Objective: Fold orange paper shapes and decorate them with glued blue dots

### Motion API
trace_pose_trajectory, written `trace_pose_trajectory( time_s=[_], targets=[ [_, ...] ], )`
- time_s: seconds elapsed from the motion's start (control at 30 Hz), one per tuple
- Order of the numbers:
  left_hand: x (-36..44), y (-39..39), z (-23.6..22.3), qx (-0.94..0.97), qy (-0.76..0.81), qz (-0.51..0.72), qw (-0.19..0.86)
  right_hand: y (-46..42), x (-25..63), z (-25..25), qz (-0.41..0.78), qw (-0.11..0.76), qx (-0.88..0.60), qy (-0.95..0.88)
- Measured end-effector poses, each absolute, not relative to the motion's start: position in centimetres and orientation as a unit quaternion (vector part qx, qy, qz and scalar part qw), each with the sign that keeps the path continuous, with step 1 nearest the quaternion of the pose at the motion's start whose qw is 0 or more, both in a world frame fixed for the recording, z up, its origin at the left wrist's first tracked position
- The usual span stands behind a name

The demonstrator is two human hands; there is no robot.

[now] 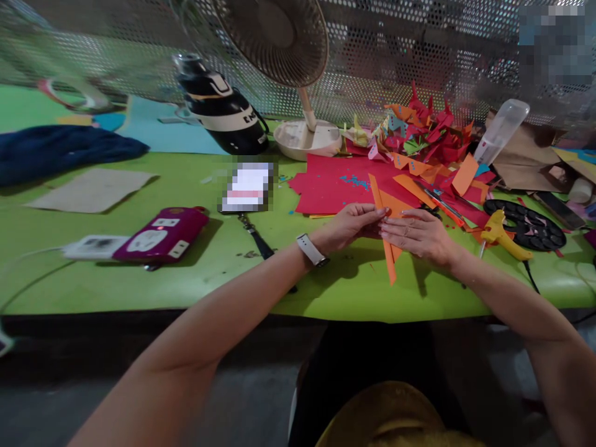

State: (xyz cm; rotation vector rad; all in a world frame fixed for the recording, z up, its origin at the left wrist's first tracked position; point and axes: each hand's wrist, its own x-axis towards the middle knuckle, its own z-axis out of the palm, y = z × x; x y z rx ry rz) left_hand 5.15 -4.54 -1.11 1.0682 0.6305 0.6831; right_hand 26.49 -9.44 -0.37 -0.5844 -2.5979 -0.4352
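A folded piece of orange paper [390, 264] with a long narrow strip along one side is held between both hands, just above the green tabletop. My left hand [351, 225], with a watch on its wrist, pinches the paper's left edge between thumb and fingers. From the other side, my right hand [419, 234] lies with its fingers closed on the same paper, fingertips near the left thumb. Red paper sheets [326, 180] with blue confetti bits lie just beyond the hands. Close to the right hand are pens [440, 203] and a yellow glue gun [505, 239].
Folded paper shapes [433, 133] are heaped at the back right, near a clear bottle [503, 130] and a black round tray [542, 226]. A fan [307, 133], a black flask [228, 118], a power strip [161, 234] and a blurred phone-like object [246, 186] stand or lie leftward.
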Motion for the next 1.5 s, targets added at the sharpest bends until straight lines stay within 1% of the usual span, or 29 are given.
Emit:
trace_pose_trajectory(
  time_s=[0.2, 0.33, 0.47, 0.57, 0.77, 1.03, 1.17, 1.3, 1.5],
  targets=[
    [5.1, -4.5, -1.2, 0.475, 0.296, 0.340, 0.756, -9.4, 26.5, -0.4, -0.050, 0.192, -0.244, -0.949],
    [5.1, -4.4, -1.3, 0.472, 0.289, 0.357, 0.752, -9.6, 26.2, -0.4, -0.050, 0.223, -0.228, -0.947],
    [5.3, -4.7, -1.3, 0.497, 0.286, 0.380, 0.726, -9.8, 25.7, -0.3, -0.039, 0.259, -0.312, -0.913],
    [5.5, -5.1, -1.4, 0.523, 0.286, 0.392, 0.701, -9.9, 25.3, -0.3, -0.051, 0.291, -0.360, -0.885],
    [6.0, -5.4, -2.0, 0.575, 0.278, 0.364, 0.678, -9.9, 25.0, -0.4, -0.066, 0.322, -0.424, -0.844],
    [5.6, -5.8, -1.4, 0.589, 0.214, 0.328, 0.707, -9.7, 25.2, -0.6, -0.025, 0.277, -0.464, -0.841],
    [5.8, -6.2, -1.3, 0.640, 0.243, 0.321, 0.654, -9.5, 25.2, -0.9, -0.008, 0.269, -0.457, -0.848],
    [6.0, -6.2, -1.8, 0.672, 0.265, 0.341, 0.602, -9.4, 25.1, -1.2, 0.001, 0.260, -0.460, -0.849],
    [6.0, -6.0, -2.0, 0.695, 0.253, 0.354, 0.572, -9.4, 25.2, -1.3, 0.004, 0.280, -0.448, -0.849]
  ],
)
